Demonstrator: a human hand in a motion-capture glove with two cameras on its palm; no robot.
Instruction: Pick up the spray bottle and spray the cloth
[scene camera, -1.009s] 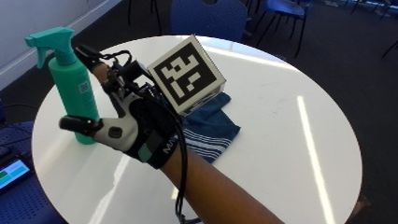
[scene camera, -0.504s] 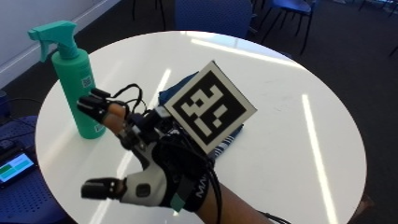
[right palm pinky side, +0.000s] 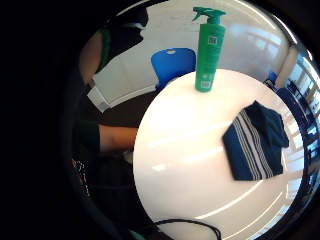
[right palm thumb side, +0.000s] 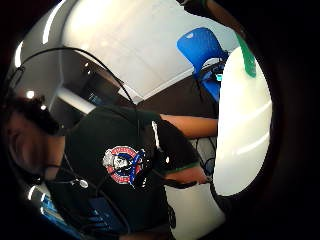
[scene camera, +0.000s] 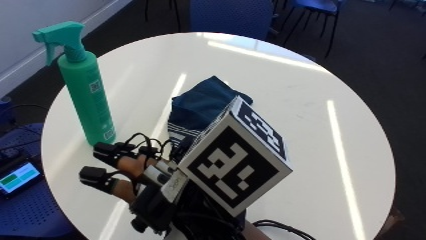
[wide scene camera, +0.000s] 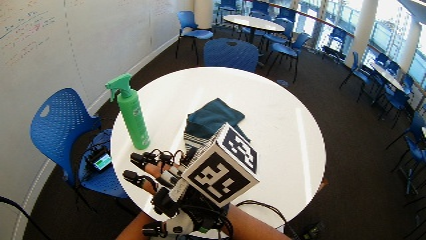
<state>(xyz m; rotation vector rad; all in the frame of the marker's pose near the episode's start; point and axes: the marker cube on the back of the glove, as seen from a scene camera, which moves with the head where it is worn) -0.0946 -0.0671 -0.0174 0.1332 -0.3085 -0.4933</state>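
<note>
A: Where does the spray bottle (scene camera: 85, 95) stand?

B: Upright on the round white worktop (scene camera: 319, 125), near the edge on the side of the blue chair (wide scene camera: 56, 122). The gloved right hand (scene camera: 133, 175) hangs over the near rim, apart from the bottle. Its fingers (scene camera: 110, 151) reach out toward the bottle, spread and holding nothing.

A: And the cloth (scene camera: 200, 107)?

B: Folded on the worktop just beside the hand, between it and the table's middle. It is dark blue with a band of white stripes.

A: What could go wrong from here?

B: The bottle is tall and slim on a small base. A hand that meets it high up, or bumps it from the side, would likely tip it toward the rim, and it could roll off. A grip taken on the body alone would leave no finger on the trigger, so a second adjustment would be needed.

A: Anything about the nozzle?

B: It points away from the cloth. Unless the person turns the bottle after lifting it, the spray would probably land on the worktop.

A: How does the bottle look?

B: Green plastic, smooth and cylindrical, with 1 small printed label low down and a green trigger head of a lighter shade.
</note>
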